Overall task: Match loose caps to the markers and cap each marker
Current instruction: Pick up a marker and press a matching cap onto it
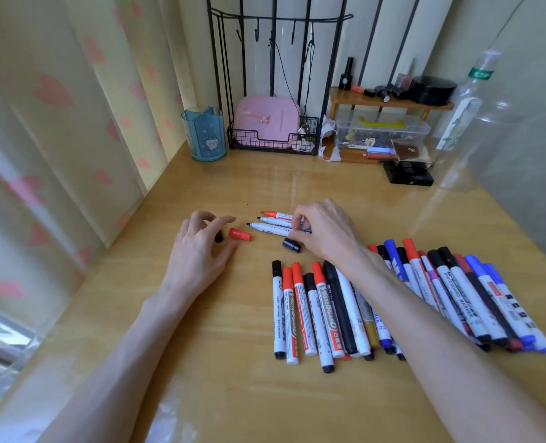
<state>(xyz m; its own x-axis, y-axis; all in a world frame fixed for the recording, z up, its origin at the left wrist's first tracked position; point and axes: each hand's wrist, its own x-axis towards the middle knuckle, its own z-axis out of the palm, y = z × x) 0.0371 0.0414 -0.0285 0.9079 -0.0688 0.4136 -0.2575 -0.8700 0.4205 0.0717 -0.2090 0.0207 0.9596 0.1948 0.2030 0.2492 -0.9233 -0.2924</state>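
Head view: the right hand (322, 231) narrows its grip to a pinch on the black-tipped marker (270, 228), the nearest of three uncapped ones lying side by side. A black cap (291, 245) lies just beside that hand. A red cap (240, 235) lies between the hands, and a second black cap (219, 237) sits beneath the loose, empty left hand (198, 251). Next, a black cap probably needs pushing squarely onto this tip. Capped markers (322, 314) fan across the glossy wooden desk (201, 362), with a heart-print curtain (51, 123) to the left.
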